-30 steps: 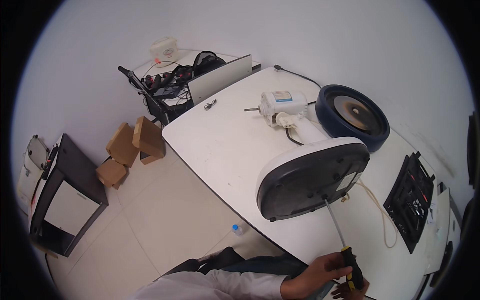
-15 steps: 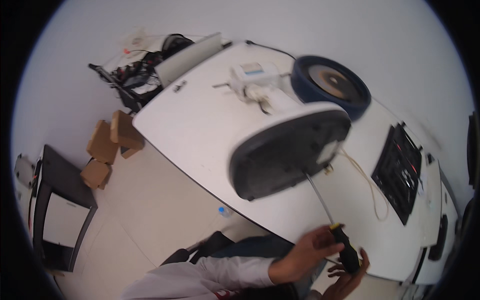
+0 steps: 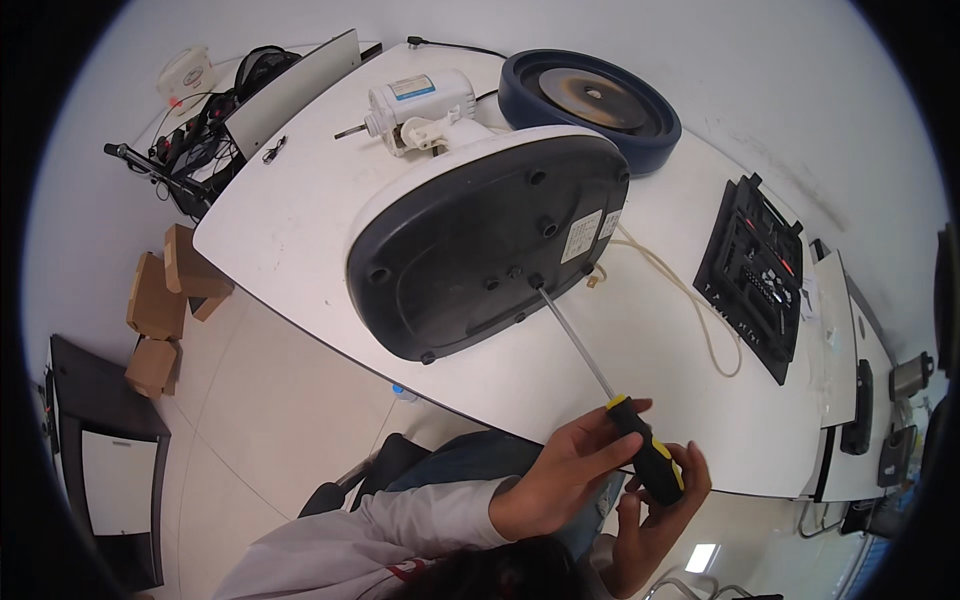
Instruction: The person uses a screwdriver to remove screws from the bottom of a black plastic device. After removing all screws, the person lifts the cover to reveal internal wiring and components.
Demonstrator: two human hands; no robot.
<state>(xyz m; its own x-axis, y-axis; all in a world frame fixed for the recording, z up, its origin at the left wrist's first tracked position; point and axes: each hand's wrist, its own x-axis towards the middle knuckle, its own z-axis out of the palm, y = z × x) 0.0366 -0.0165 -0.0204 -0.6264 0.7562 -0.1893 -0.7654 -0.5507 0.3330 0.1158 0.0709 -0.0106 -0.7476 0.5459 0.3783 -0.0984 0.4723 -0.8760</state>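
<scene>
A screwdriver with a black and yellow handle slants up and away from me. Its tip meets a recess in the dark oval base of what looks like an electric fan body lying on its side. My left hand grips the handle near its yellow collar. Around the rear end of the same handle curl the fingers of my right hand. Behind the base lies the white motor housing, a bare metal shaft sticking out leftward. Several screw recesses and a white label show on the base.
A blue round ring-shaped object lies behind the base. To the right is an opened black tool case, with a beige cord beside it. The white table ends at a curved front edge. Cardboard boxes stand on the floor at left.
The view has turned, so the table and everything on it appear farther left and higher. Both hands remain on the screwdriver, and its tip is still at the base.
</scene>
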